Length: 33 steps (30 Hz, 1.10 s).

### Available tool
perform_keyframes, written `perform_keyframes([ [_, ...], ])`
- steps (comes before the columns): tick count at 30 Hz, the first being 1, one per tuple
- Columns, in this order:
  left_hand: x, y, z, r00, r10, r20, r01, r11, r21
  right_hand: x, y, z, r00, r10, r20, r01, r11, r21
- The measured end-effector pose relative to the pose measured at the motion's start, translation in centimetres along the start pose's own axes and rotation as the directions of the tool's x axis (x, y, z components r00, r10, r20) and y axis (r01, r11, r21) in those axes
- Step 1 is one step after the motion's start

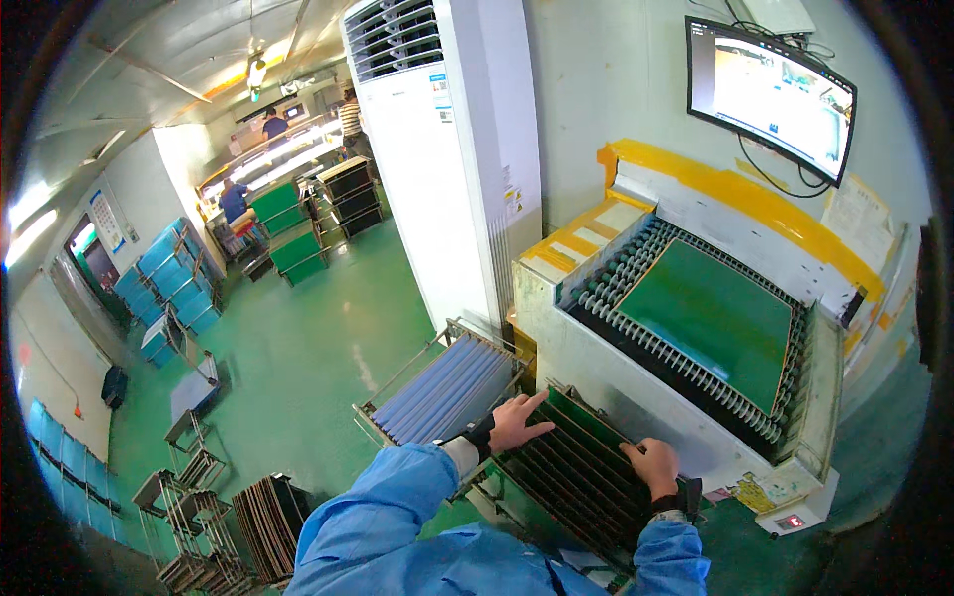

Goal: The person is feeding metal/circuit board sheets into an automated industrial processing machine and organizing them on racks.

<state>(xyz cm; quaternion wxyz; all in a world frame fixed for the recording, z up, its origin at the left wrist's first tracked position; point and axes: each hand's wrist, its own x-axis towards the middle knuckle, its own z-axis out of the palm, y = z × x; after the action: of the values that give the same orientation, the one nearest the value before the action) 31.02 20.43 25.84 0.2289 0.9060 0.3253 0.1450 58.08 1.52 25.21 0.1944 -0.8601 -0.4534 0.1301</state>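
A rack of upright dark green boards [571,467] stands in front of me, its thin edges facing up. Over its left end reaches my left hand [517,422], index finger and thumb spread apart, holding nothing that I can see. At the right end, my right hand [651,464] has its fingers curled and pinched at the corner of the rearmost green board [581,412]. Behind the rack, a large green panel [711,323] lies flat on the rollers [611,288] of a white machine [651,397].
Left of the boards sits a metal rack of blue-grey panels [447,387]. A tall white air conditioner [427,169] stands behind it. A monitor [770,94] hangs on the wall. More boards [268,521], blue crates [179,278] and green panels [283,223] stand left. People [237,204] sit farther back.
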Motion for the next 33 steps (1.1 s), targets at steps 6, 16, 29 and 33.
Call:
perform_keyframes([
  [6,0.2,0.1,0.0,1.000,-0.020,0.006,0.020,1.000,0.007,0.0,0.3,0.2,1.000,-0.015,-0.019,0.015,1.000,-0.016],
  [16,0.3,-0.2,0.1,1.000,-0.019,-0.002,0.019,1.000,0.004,0.2,0.1,0.1,0.999,-0.006,0.032,0.006,1.000,-0.001],
  [29,0.7,-1.0,0.4,1.000,-0.015,-0.008,0.015,1.000,-0.009,0.4,-1.2,-0.8,0.995,0.035,0.095,-0.036,0.999,0.018],
  [33,0.7,-0.9,0.8,1.000,-0.003,-0.004,0.003,1.000,-0.025,0.6,0.0,0.0,0.995,0.023,0.099,-0.021,1.000,-0.017],
])
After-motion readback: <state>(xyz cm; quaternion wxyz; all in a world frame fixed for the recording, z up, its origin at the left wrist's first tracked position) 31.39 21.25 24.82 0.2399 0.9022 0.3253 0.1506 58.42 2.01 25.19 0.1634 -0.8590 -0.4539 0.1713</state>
